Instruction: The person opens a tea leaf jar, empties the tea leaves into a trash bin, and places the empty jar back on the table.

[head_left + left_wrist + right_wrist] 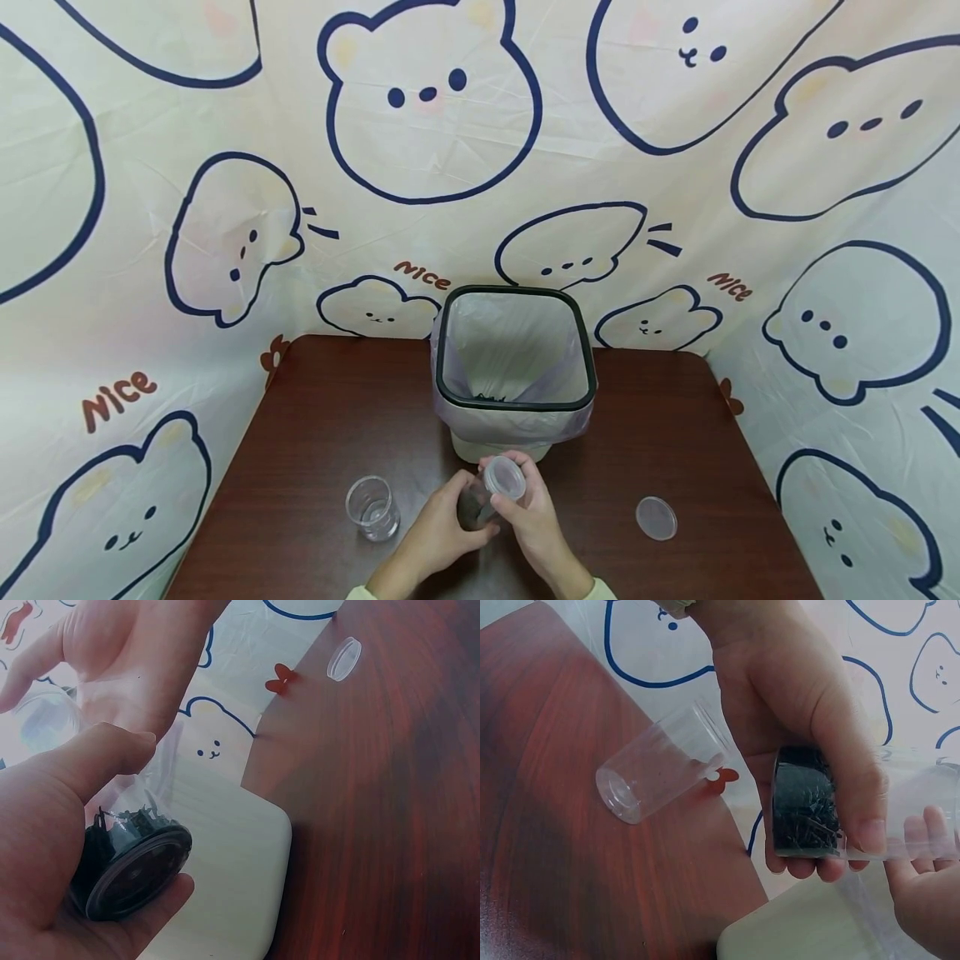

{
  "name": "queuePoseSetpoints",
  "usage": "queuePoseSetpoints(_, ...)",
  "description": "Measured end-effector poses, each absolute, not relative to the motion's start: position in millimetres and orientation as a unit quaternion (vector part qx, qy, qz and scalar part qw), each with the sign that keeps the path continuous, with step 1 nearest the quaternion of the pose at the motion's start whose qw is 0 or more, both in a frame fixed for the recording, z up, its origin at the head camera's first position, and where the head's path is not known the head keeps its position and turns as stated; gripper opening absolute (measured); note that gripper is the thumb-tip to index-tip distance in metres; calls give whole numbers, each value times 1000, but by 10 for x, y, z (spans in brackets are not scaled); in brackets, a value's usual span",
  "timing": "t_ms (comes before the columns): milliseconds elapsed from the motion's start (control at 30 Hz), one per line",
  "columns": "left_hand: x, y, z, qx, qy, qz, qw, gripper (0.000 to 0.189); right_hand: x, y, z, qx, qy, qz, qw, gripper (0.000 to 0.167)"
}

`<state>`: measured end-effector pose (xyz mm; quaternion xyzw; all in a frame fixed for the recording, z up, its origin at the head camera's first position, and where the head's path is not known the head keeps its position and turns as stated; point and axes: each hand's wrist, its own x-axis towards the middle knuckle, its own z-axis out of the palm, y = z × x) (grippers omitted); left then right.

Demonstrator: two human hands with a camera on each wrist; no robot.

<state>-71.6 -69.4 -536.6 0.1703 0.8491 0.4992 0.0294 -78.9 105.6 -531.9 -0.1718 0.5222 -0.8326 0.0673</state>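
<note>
Black-filled jar (472, 505), base end: The left hand (438, 525) gripped it, thumb on one side and fingers curled round the other.
Jar, clear end: The right hand (534, 518) held it, thumb and fingers bent about the wall.
Jar position: Between both hands, before the near side of the bin (517, 407); not over its opening.
Jar load: Dark, leafy strands (810, 814) were gathered at the base end; the rest of the body was clear.
Jar mouth: Whether a cover was fitted could not be told.
Bin interior: Dark fragments (489, 398) showed inside the lined bin, partly hidden by the near rim.
Tumbler (372, 508): Stood upright to the left of the left hand; no strands showed inside.
Loose lid (656, 518): Lay flat on the desk (300, 433), well apart from the right hand.
Jar work, done: One lid was off and set aside; the jar was in a two-handed hold.
Jar work, left: Judged unfinished, since the strands were in the jar and it was not set down.
</note>
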Motion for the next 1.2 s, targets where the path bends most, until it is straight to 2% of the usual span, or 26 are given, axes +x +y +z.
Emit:
queuePoseSetpoints(367, -699, -697, -5366, 167, 847, 503, 35, 47, -780, 1064, -5348, -199, 511, -834, 64, 41)
queuePoseSetpoints(600, -698, -702, -5368, 170, 847, 502, 36, 48, -769, 1073, -5341, -202, 509, -833, 72, 56)
queuePoseSetpoints(767, -703, -703, -5371, 171, 849, 500, 34, 48, -766, 1071, -5336, -204, 503, -837, 75, 59)
queuePoseSetpoints(1133, -699, -709, -5374, 168, 851, 497, 27, 48, -780, 1055, -5373, -191, 505, -838, 74, 65)
queuePoseSetpoints(1200, -699, -710, -5375, 167, 851, 496, 28, 47, -783, 1051, -5373, -188, 510, -836, 73, 61)
